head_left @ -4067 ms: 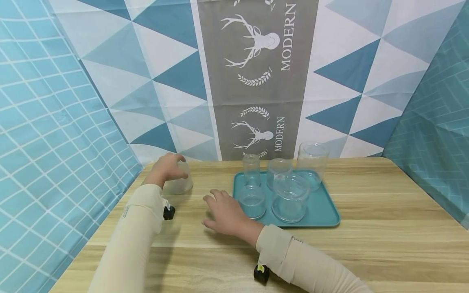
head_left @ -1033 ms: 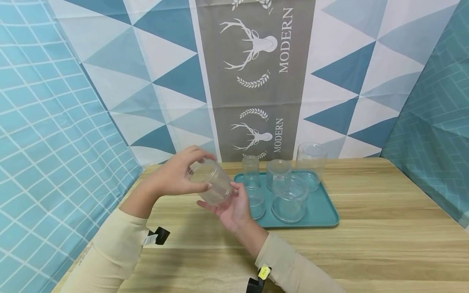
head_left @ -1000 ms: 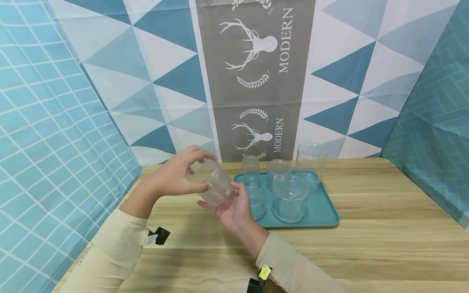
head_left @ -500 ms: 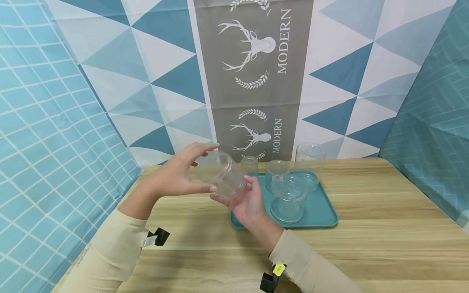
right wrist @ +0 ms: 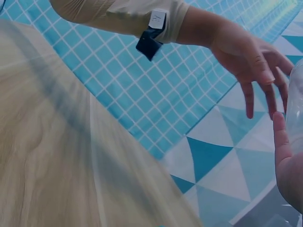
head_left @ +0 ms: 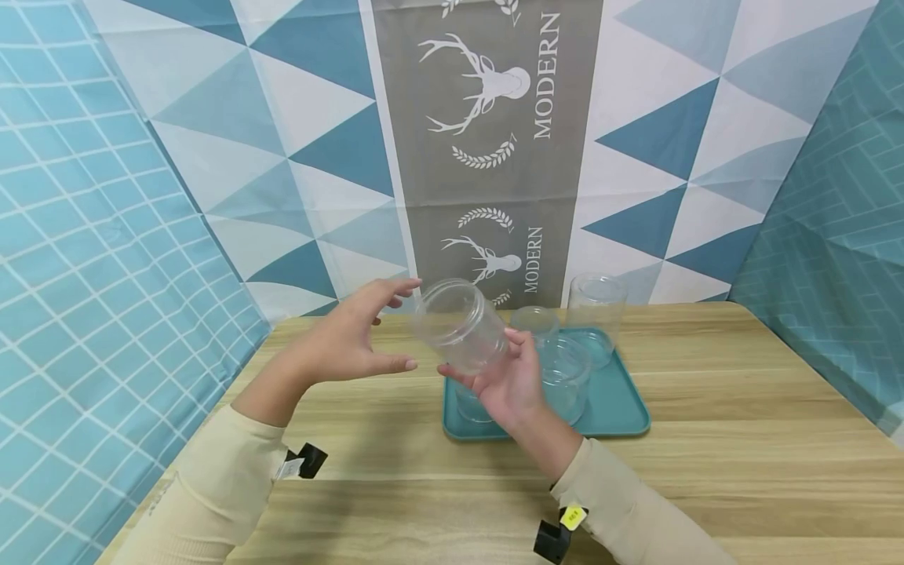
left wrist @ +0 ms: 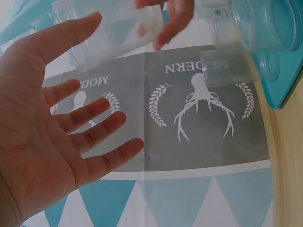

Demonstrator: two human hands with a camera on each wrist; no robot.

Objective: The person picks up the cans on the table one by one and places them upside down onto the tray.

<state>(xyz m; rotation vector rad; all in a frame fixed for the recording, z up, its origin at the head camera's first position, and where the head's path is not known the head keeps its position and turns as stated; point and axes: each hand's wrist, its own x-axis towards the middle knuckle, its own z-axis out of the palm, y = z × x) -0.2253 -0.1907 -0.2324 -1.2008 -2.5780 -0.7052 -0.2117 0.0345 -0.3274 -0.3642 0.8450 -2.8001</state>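
My right hand (head_left: pixel 510 388) grips a clear jar (head_left: pixel 462 326) near its base, thumb and fingers spread round it. The jar is tilted, its ringed rim up and to the left, and it is held in the air in front of the tray's left part. My left hand (head_left: pixel 342 333) is by the rim, fingers and thumb apart and slightly bent, with nothing between them. In the left wrist view a gap shows between the left fingers (left wrist: pixel 102 163) and the jar (left wrist: pixel 111 35). The right wrist view catches only the jar's edge (right wrist: pixel 296 99).
A teal tray (head_left: pixel 625 416) lies on the wooden table (head_left: pixel 741 439). On it stand several clear jars: a tall jar (head_left: pixel 596 310) at the back right, a wide jar (head_left: pixel 570 388), a smaller jar (head_left: pixel 534 320) and a low jar (head_left: pixel 469 404), partly hidden. Patterned cloths (head_left: pixel 657 118) hang behind.
Earlier the left hand was at the jar on the table's left side, then both hands held it raised. Now the right hand has carried it rightward, and the left hand has let go.
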